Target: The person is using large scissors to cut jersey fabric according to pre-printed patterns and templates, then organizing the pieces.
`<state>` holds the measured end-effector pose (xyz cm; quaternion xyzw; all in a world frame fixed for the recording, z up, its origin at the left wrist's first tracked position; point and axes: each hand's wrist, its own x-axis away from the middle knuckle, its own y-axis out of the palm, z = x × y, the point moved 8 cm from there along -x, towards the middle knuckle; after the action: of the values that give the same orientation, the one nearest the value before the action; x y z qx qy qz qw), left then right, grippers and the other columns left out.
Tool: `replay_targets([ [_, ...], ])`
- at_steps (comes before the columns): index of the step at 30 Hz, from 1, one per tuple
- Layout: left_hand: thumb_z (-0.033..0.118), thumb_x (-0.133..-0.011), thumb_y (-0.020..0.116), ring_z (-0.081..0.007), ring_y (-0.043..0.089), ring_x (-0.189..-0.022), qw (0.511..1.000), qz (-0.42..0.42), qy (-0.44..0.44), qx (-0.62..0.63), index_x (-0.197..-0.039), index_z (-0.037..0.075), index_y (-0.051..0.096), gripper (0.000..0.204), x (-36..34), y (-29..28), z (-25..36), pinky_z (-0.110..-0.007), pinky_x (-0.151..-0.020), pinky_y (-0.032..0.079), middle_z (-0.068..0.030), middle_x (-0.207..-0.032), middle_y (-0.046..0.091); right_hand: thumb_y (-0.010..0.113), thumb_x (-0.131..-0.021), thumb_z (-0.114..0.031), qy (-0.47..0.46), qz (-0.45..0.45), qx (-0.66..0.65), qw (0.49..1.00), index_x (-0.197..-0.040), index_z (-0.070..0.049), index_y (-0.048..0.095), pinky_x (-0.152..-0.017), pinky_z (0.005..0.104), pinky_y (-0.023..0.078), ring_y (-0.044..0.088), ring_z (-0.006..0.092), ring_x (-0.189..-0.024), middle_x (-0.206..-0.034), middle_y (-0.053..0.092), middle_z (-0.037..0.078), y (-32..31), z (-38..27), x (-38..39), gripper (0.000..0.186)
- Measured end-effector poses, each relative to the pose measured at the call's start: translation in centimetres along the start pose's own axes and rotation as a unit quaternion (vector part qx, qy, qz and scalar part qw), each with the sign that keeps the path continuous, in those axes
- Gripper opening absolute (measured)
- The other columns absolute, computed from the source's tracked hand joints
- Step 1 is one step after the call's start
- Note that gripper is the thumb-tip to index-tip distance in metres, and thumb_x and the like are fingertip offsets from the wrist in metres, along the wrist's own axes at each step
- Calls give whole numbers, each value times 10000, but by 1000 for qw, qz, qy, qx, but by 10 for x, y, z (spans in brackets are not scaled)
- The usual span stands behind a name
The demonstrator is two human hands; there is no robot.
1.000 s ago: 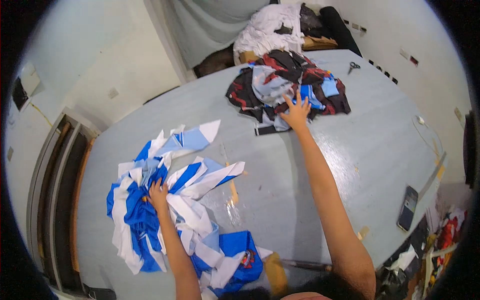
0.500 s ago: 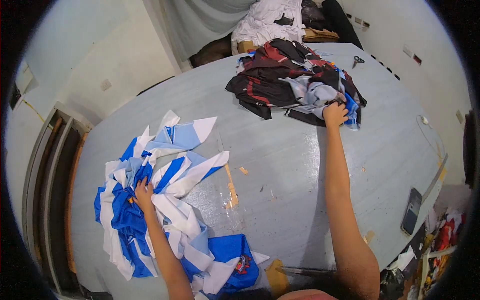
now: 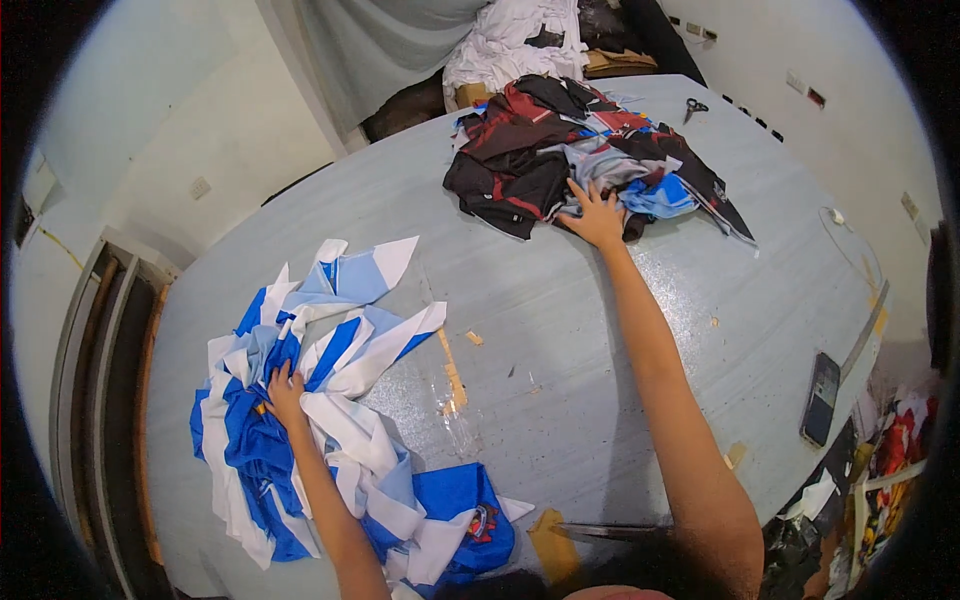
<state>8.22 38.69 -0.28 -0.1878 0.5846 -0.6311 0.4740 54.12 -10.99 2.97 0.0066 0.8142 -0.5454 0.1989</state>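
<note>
My left hand [image 3: 287,395] rests on a heap of blue, light blue and white fabric pieces [image 3: 345,360] at the left of the table, its fingers apart on the cloth. Farther off, my right hand [image 3: 598,217] lies with spread fingers on the near edge of a second heap, made of black and dark red garment pieces [image 3: 515,180]. Grey cloth [image 3: 600,165] and a bright blue piece [image 3: 662,198] show in that heap beside my right fingers. A blue piece with a colourful emblem [image 3: 465,515] lies near my left forearm.
The grey table [image 3: 540,330] carries bits of tan tape [image 3: 455,385]. Scissors [image 3: 694,107] lie at the far right, a phone [image 3: 821,400] at the right edge. A long dark blade-like tool [image 3: 610,530] lies near me. White cloth [image 3: 510,45] is piled beyond the table.
My right hand has moved left along the dark heap and its fingers have spread. The grey and blue pieces there have shifted, and a black piece now reaches farther right. My left hand stays put.
</note>
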Motion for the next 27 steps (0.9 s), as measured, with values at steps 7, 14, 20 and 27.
replay_targets([
  [7, 359, -817, 480, -269, 417, -1172, 1000, 11, 16, 17, -1194, 257, 528, 393, 0, -9, 17, -568, -986, 163, -71, -1280, 464, 531, -722, -100, -23, 126, -44, 991, -1315, -243, 347, -860, 473, 375, 485, 297, -1063, -1202, 506, 83, -9, 10, -8, 637],
  [14, 340, -812, 480, -269, 401, -1187, 999, -22, 6, 24, -1192, 243, 531, 395, 2, -8, 13, -602, -967, 181, -75, -1293, 450, 527, -690, -62, -72, 205, -46, 975, -1359, -234, 265, -794, 444, 443, 563, 353, -900, -1107, 558, 136, -19, -2, 12, 739],
  [20, 329, -806, 499, -277, 396, -1190, 999, -14, 12, 32, -1193, 239, 531, 398, 4, -7, 13, -611, -982, 140, -79, -1296, 447, 570, -643, -90, 35, 213, -317, 924, -1391, -83, 39, -648, 389, 471, 604, 356, -709, -888, 645, 160, -26, 35, 4, 917],
  [27, 336, -811, 481, -271, 394, -1193, 1000, -8, 7, 23, -1189, 239, 534, 394, 9, -16, 23, -600, -989, 131, -79, -1304, 439, 630, -631, -148, 9, 179, -294, 939, -1370, -157, 234, -792, 396, 433, 571, 334, -905, -1022, 589, 157, -24, 27, 1, 839],
])
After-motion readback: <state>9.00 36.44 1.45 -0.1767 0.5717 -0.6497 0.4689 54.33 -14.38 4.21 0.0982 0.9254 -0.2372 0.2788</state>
